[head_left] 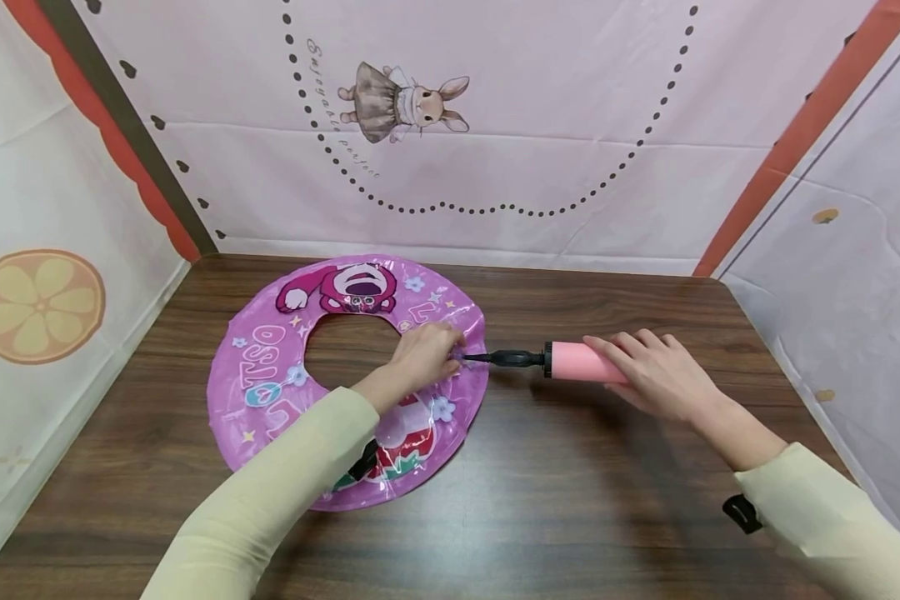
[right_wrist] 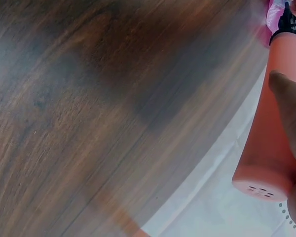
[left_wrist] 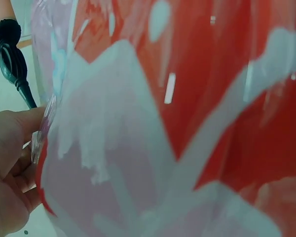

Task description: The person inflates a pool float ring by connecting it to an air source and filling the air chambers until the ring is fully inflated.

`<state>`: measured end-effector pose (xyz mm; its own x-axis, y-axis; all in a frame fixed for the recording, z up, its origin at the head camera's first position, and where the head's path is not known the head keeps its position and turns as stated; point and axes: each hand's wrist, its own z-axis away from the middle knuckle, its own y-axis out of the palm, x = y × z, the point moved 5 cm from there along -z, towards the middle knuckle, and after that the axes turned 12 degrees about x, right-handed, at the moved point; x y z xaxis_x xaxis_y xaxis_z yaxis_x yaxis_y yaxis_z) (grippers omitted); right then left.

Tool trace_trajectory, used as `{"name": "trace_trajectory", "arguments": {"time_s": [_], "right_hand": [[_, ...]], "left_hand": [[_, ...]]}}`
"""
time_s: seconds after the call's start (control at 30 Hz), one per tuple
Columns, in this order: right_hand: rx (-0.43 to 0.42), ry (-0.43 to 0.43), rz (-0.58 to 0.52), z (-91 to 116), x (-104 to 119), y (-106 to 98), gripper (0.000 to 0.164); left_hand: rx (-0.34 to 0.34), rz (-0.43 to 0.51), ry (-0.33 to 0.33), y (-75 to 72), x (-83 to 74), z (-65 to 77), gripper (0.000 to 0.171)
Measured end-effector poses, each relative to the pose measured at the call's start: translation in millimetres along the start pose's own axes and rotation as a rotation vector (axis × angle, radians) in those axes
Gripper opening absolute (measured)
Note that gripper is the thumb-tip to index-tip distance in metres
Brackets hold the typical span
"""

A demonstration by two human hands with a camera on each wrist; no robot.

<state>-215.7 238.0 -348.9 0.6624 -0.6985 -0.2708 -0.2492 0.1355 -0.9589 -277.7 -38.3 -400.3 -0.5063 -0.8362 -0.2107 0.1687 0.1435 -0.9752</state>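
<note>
A purple inflatable swim ring (head_left: pixel 228 392) with cartoon prints lies on the wooden table, looking partly filled. My left hand (head_left: pixel 423 354) pinches its film at the right inner side; the left wrist view has the thumb and curled fingers (left_wrist: pixel 27 177) at the ring's edge. A pink hand air pump (head_left: pixel 573 361) lies level to the right, its black nozzle (head_left: pixel 513 358) pointing left with the tip at the left fingers. My right hand (head_left: pixel 660 375) grips the pump's pink barrel, thumb (right_wrist: pixel 291 98) along it in the right wrist view. The valve is hidden behind the left fingers.
The dark wooden table (head_left: pixel 555 525) ends at a pale printed cloth (head_left: pixel 540 150) at the back, with more cloth at both sides. A black wrist strap (head_left: pixel 742 514) shows at the right sleeve and another (head_left: pixel 363 460) at the left.
</note>
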Motion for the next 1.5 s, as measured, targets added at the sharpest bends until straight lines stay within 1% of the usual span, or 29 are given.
{"name": "trace_trajectory", "arguments": {"time_s": [0.07, 0.2, 0.37, 0.63, 0.77, 0.9, 1.0, 1.1, 1.27, 1.4, 1.5], "right_hand": [[-0.010, -0.003, 0.003, 0.1, -0.9, -0.7, 0.074], [-0.019, -0.015, 0.002, -0.8, -1.1, -2.5, 0.074], [-0.019, -0.015, -0.004, -0.7, -1.3, -4.5, 0.076], [-0.027, -0.033, -0.022, -0.3, 0.3, -1.6, 0.073], [-0.012, -0.032, -0.048, -2.4, 0.3, -1.3, 0.071], [0.027, -0.018, -0.079, -4.6, -0.2, -1.4, 0.069], [0.054, -0.003, -0.106, -6.6, -0.7, -0.5, 0.067], [0.063, 0.000, -0.116, -9.7, -1.0, 0.7, 0.065], [0.041, -0.027, -0.075, -14.7, 1.1, -0.4, 0.063], [-0.008, -0.053, -0.004, -17.2, 2.8, -3.8, 0.064], [-0.026, -0.057, 0.018, -18.4, 3.0, -5.0, 0.065]], "left_hand": [[-0.011, 0.017, 0.011, -0.8, -0.4, 0.5, 0.023], [-0.034, 0.024, 0.024, -1.1, -1.2, 1.1, 0.016], [-0.032, 0.024, 0.014, -1.7, -1.0, 2.5, 0.009], [-0.048, -0.043, 0.033, -2.1, -1.4, 6.1, 0.008], [-0.058, -0.061, 0.034, -3.1, -2.0, 6.1, 0.005], [-0.050, -0.077, 0.042, -2.9, -3.6, 6.0, 0.004], [-0.048, -0.086, 0.060, -1.2, -4.8, 5.6, 0.003], [-0.060, -0.102, 0.084, 1.1, -5.6, 5.0, 0.005], [-0.062, -0.124, 0.101, 5.1, -5.8, 5.0, 0.011], [-0.052, -0.118, 0.106, 5.4, -6.8, 5.1, 0.016], [-0.063, -0.128, 0.113, 5.1, -7.2, 4.7, 0.018]]}}
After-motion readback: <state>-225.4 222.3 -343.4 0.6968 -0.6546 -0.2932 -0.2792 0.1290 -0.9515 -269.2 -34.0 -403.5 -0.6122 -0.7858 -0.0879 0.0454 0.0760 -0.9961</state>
